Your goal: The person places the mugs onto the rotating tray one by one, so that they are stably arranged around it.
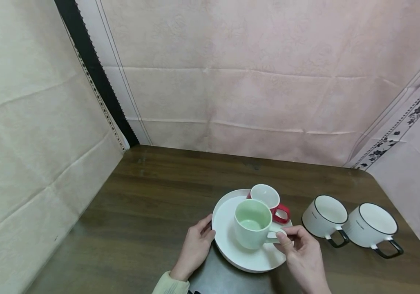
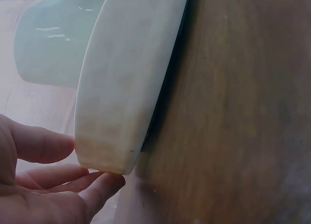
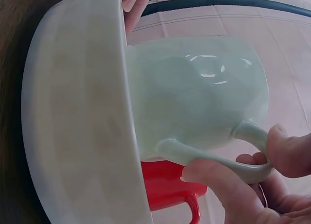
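My right hand [image 1: 303, 255] pinches the handle of a pale green mug [image 1: 252, 228]; in the right wrist view thumb and fingers close round that handle. The mug stands upright on a round white tray [image 1: 228, 249] with a tall side wall. Beside it, at the tray's back right, is a red mug [image 1: 280, 213] with a white inside, partly covered by the green one. My left hand [image 1: 195, 247] touches the tray's left edge. In the left wrist view the thumb meets the rim [image 2: 76, 117] and the fairly straight fingers lie against the outer wall.
Two white enamel mugs with black rims, a left one [image 1: 320, 218] and a right one [image 1: 369, 228], stand on the wooden table [image 1: 140, 220] right of the tray, their black handles facing front right. Pale cloth [image 1: 250, 102] hangs behind the table and along both sides.
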Tool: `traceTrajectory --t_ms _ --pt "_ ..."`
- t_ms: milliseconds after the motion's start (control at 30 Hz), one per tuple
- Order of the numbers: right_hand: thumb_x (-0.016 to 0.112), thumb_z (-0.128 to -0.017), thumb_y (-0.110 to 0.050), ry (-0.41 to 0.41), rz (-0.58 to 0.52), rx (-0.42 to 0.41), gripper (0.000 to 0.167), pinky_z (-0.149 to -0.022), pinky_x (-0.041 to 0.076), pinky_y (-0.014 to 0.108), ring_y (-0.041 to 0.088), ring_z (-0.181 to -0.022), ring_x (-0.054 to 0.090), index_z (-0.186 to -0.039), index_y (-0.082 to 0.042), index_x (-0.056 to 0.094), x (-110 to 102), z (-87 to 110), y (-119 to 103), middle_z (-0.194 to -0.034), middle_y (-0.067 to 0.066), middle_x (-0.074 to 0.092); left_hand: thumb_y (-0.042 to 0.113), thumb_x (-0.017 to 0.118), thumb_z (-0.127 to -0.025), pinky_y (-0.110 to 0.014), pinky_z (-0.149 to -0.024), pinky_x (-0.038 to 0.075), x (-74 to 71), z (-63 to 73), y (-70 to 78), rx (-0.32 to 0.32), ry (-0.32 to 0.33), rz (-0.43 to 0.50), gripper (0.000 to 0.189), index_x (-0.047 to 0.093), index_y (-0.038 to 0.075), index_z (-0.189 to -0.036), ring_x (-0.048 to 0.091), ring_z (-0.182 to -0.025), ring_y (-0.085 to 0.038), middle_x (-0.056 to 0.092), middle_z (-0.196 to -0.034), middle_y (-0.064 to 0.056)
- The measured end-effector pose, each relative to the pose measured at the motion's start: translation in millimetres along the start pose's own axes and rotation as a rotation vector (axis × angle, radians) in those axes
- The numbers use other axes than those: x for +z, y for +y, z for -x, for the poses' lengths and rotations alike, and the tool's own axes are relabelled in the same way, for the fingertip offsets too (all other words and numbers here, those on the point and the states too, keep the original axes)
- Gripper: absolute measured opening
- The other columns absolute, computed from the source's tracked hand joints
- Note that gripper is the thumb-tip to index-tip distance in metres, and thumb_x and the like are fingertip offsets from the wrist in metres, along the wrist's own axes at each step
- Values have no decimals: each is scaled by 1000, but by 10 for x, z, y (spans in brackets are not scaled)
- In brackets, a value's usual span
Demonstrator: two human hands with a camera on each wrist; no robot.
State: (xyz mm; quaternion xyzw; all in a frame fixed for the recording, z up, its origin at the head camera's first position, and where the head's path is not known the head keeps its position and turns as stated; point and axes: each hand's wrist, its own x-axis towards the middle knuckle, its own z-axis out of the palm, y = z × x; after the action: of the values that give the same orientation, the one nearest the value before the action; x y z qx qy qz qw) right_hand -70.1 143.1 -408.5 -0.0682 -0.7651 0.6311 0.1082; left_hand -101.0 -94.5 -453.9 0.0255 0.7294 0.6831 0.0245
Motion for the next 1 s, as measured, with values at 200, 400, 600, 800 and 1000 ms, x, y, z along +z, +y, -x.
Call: traceTrajectory --t_ms 200,400,600,800,1000 --pt "64 -89 6 9 23 26 15 -71 60 32 11 -79 64 -102 11 58 24 -3 -12 -97 18 60 -5 51 -95 -33 -102 44 7 -3 3 9 -1 -2 47 39 -15 -140 44 -130 -38 42 -142 -31" --pt "62 -90 8 10 31 36 12 -72 60 31 12 -80 65 -101 10 58 35 -3 -27 -100 21 59 -5 50 -96 -33 -103 43 4 -4 5 7 -1 -4 47 38 -15 -140 43 -130 -37 41 -143 -31" --pt "63 -89 8 3 21 43 13 -72 60 31 13 -80 65 -101 11 58 55 -6 -22 -100 19 58 -3 51 -96 -33 -102 44 3 8 16 4 -5 2 48 38 -14 -140 43 -131 -37 41 -143 -31" --pt "64 -90 5 -19 28 83 15 -74 59 32 16 -82 65 -103 9 57 76 -11 -32 -103 20 58 -5 50 -96 -31 -103 43 6 -4 -9 18 -7 8 47 37 -15 -140 43 -130 -37 40 -143 -31" --pt "64 -90 4 -30 42 100 16 -74 59 33 20 -84 64 -104 8 58 100 -16 -34 -104 21 57 -5 49 -95 -32 -103 43 11 -10 -19 30 -1 0 47 38 -15 -140 43 -130 -37 41 -142 -31"
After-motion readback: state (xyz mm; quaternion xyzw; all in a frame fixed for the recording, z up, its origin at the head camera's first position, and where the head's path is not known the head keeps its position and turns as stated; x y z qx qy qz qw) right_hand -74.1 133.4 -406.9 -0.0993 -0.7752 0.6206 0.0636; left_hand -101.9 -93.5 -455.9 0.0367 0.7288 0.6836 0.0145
